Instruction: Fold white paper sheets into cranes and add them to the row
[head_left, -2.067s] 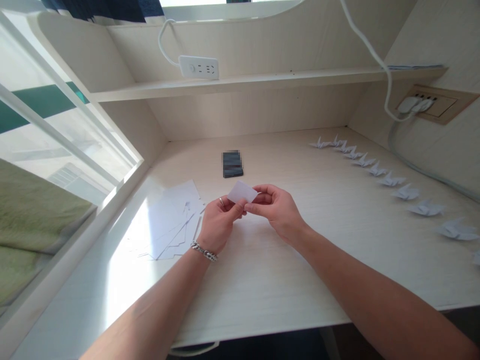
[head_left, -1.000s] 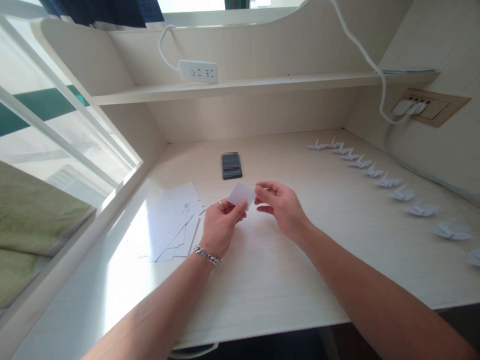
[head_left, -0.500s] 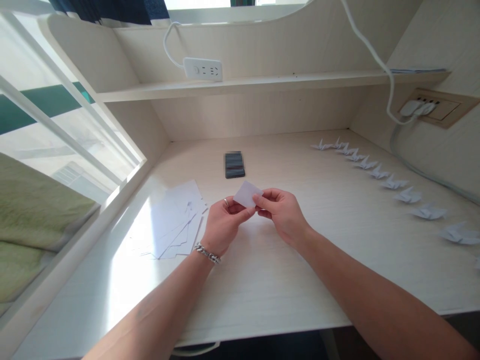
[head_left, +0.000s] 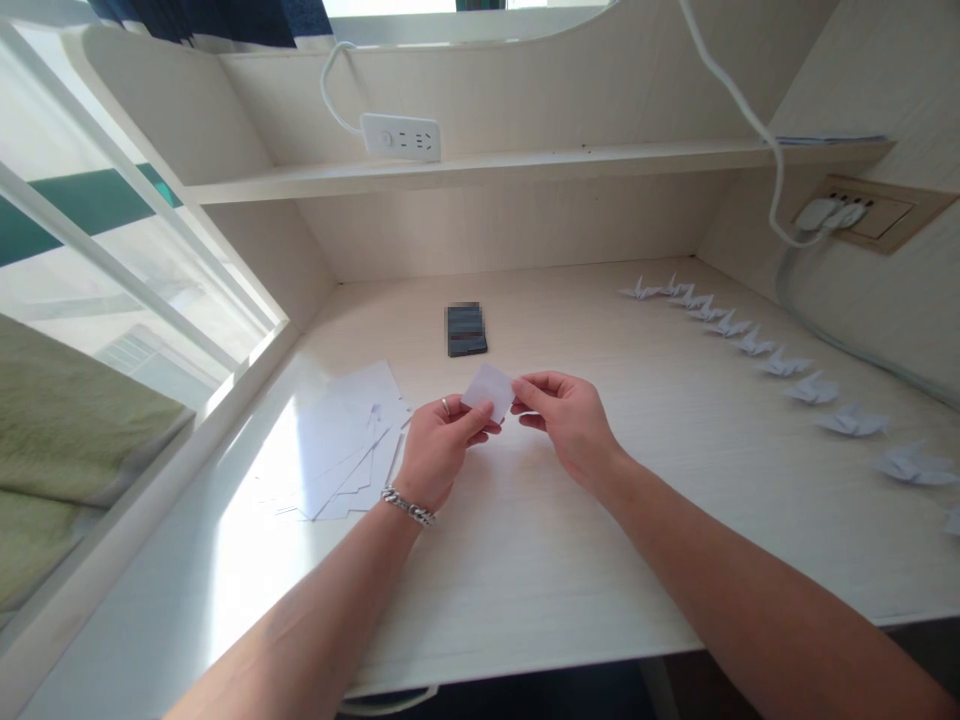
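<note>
A small folded white paper (head_left: 487, 388) is held just above the pale wooden desk (head_left: 525, 560). My left hand (head_left: 439, 450), with a ring and a chain bracelet, pinches its lower left edge. My right hand (head_left: 566, 420) pinches its right edge between thumb and forefinger. To the left of my hands a loose stack of white paper sheets (head_left: 341, 440) lies on the desk. Behind the paper lies a dark phone (head_left: 466, 330).
A row of several white folded paper cranes (head_left: 750, 340) curves along the desk's right side. A white power strip (head_left: 400, 136) sits on the shelf above. A wall socket (head_left: 855, 212) with a plug and cable is at the right. A window runs along the left.
My right hand let go of the paper for a moment, then took its right edge again. The paper is turned slightly in my fingers.
</note>
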